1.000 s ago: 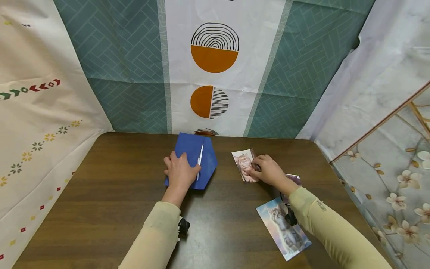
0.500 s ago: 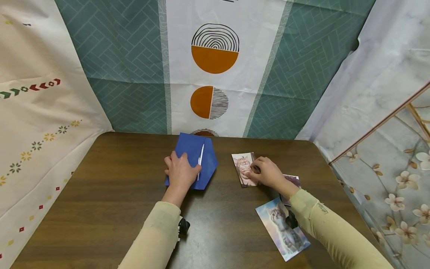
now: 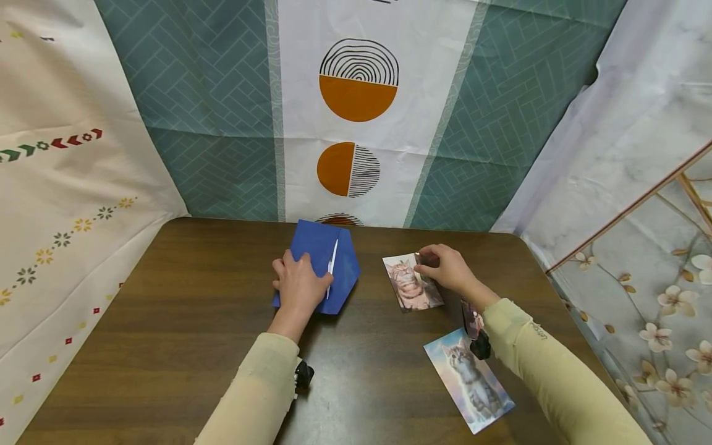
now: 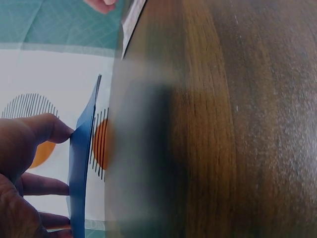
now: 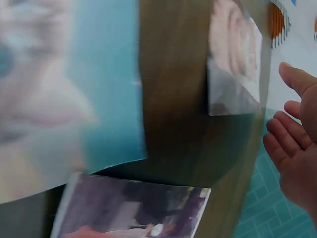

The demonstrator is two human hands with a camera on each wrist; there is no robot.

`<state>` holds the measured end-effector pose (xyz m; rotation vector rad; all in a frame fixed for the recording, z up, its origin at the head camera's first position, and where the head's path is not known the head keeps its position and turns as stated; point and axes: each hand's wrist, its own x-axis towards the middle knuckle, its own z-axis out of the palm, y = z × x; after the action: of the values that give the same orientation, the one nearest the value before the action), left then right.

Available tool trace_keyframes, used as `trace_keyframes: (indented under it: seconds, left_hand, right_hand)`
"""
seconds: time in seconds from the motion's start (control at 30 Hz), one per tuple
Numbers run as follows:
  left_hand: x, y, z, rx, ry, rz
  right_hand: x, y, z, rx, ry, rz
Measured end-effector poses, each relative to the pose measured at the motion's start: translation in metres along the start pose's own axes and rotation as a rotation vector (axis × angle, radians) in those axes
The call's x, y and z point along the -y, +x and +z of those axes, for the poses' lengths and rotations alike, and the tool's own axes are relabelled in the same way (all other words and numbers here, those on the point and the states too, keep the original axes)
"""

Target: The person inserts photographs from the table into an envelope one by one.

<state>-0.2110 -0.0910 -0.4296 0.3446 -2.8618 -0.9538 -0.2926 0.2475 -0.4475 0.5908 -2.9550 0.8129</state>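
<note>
right hand shifted toward pink card corner; left hand on envelope

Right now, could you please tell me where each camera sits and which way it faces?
Head: worn on the head, facing forward and down at the table; left hand, right hand and sleeves show.
Left wrist: on that wrist, facing the envelope; left hand and part of right hand show.
Right wrist: on that wrist, facing the cards; right hand shows.
Head and left wrist share the envelope.
</note>
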Motion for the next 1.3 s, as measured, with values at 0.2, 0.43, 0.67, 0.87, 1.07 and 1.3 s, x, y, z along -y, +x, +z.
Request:
trace_keyframes:
  seconds: [0.2,0.43,0.67,0.87,1.07,1.3]
  left_hand:
    - [0.000,0.000,0.000,0.002,0.010,0.002]
    - [0.001,0.001,0.001,0.003,0.014,-0.003]
    - [0.002,0.002,0.001,0.000,0.013,-0.007]
    - [0.003,0.002,0.001,0.005,0.018,-0.013]
    - [0.002,0.002,0.002,0.008,0.022,-0.017]
    - [0.000,0.002,0.001,0.010,0.030,-0.013]
  right_hand:
    - [-0.007,0.017,-0.008,0.055,0.113,0.089]
    - [-0.016,0.032,-0.011,0.095,0.182,0.118]
    - [-0.025,0.042,-0.007,0.110,0.138,0.114]
    - [-0.026,0.046,-0.002,0.125,0.130,0.105]
    - [-0.025,0.047,0.000,0.120,0.130,0.106]
    - [-0.024,0.049,0.001,0.125,0.120,0.100]
